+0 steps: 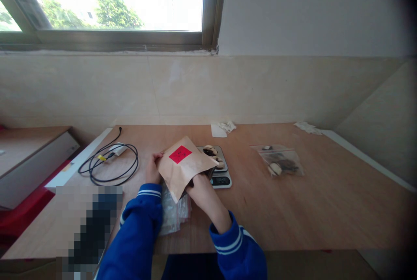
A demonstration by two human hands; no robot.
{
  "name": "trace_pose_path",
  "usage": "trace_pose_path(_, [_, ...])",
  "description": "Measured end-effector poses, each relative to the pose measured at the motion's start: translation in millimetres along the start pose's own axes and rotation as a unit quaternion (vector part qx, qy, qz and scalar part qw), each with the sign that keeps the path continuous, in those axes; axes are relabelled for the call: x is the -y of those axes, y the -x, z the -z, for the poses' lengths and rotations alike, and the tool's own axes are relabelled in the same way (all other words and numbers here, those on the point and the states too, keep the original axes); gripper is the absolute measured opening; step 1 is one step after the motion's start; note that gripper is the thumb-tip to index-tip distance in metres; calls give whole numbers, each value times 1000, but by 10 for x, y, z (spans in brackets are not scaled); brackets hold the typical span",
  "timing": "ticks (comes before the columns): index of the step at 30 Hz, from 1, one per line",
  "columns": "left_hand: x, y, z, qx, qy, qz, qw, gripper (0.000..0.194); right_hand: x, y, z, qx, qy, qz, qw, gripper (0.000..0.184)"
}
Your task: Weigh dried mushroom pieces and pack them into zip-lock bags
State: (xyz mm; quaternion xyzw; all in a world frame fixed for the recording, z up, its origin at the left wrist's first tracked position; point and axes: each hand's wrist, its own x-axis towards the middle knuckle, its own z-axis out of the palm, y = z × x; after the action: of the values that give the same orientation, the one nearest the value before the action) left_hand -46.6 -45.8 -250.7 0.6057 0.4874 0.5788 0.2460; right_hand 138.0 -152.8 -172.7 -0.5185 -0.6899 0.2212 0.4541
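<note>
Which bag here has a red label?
The brown paper bag held in the left hand; the clear plastic bags below it and the filled clear bag at right show no red label.

The bag (185,171) is matt, creased paper, with glossy, crinkled plastic pouches (171,215) partly under it, a smooth-faced scale (221,181) to its right and a wood-grained tabletop (325,219) around it.

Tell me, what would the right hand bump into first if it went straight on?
Probably the inside of the brown paper bag, or something in it. The right hand reaches into the open end, so its fingers are hidden and depth is unclear.
</note>
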Motion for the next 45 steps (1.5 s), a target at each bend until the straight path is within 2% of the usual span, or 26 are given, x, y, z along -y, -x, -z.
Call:
trace_pose_path(3, [23, -2, -3, 1, -5, 3, 1000, 27, 45, 66, 112, -2, 14, -41, 999, 26])
trace_pose_path(7, [15, -5, -4, 4, -11, 14, 1000, 29, 111, 91, 284, -66, -9, -61, 996, 12])
trace_pose_path(11, [-12, -2, 1, -4, -25, 29, 999, 29, 134, 143, 488, -107, -70, -28, 991, 11])
trace_pose_path(15, [24, -1, 11, -23, -43, 50, 998, 32, -45, 232, 646, -138, -92, 6, 986, 11])
trace_pose_path(18, [78, -6, 8, -40, -42, 62, 996, 36, -310, 262, 687, -150, -26, 7, 988, 13])
trace_pose_path(23, [119, -16, -11, -39, -9, 80, 996, 42, -705, 212, 622, -108, 137, 39, 984, 15])
trace_pose_path(27, [121, -20, -16, -34, 0, 74, 997, 44, -874, 135, 538, -91, 231, 53, 967, 15])
trace_pose_path(31, [118, -16, -21, -33, 0, 85, 996, 46, -950, 96, 498, -88, 266, 57, 958, 21])
trace_pose_path(36, [77, -1, -19, -55, -60, 76, 994, 42, -1008, 226, 519, -111, 219, 49, 968, 33])
trace_pose_path(42, [79, -5, 2, -71, -91, 59, 992, 41, -1189, 563, 657, -169, 106, -41, 979, 30])
trace_pose_path(45, [113, -12, 5, -68, -110, 81, 988, 41, -1268, 667, 701, -179, 80, -86, 977, 26])
